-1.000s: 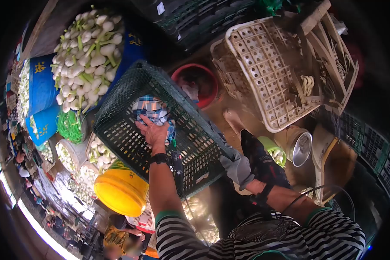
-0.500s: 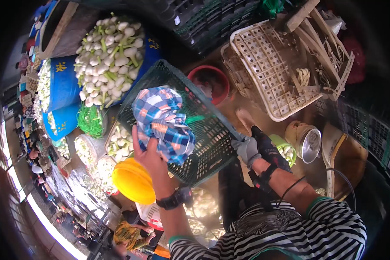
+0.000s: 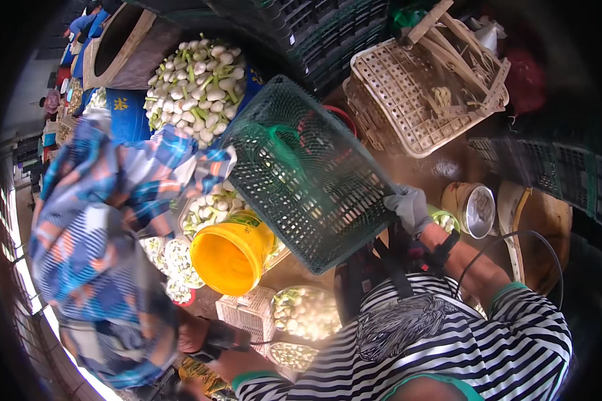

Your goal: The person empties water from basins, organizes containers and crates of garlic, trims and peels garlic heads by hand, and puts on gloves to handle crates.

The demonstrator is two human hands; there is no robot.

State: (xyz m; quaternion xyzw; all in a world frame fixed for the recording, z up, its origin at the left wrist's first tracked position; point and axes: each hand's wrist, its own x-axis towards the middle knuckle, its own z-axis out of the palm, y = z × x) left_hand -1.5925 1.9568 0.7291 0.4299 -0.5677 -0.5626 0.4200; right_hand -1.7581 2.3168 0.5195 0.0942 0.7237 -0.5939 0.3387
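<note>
My right hand, in a grey glove, grips the right end of a dark green plastic crate. The crate is held tilted, and something green shows in or through it. A blue, white and orange plaid cloth, apparently a shirt, hangs spread out and blurred at the left. My left hand is at its lower right edge and holds it; the fingers are mostly hidden by the cloth. Between cloth and crate stands a yellow bucket, its mouth facing me.
Garlic bulbs heap up in a blue container beyond the crate. More bulbs fill a round container near my body. At the right are a dirty white crate, wooden pieces and a metal-lined bucket. Dark crates stack behind.
My left hand has pulled the bunched plaid cloth out of the crate to the left, where it has spread open. The crate has shifted slightly right with my right hand.
</note>
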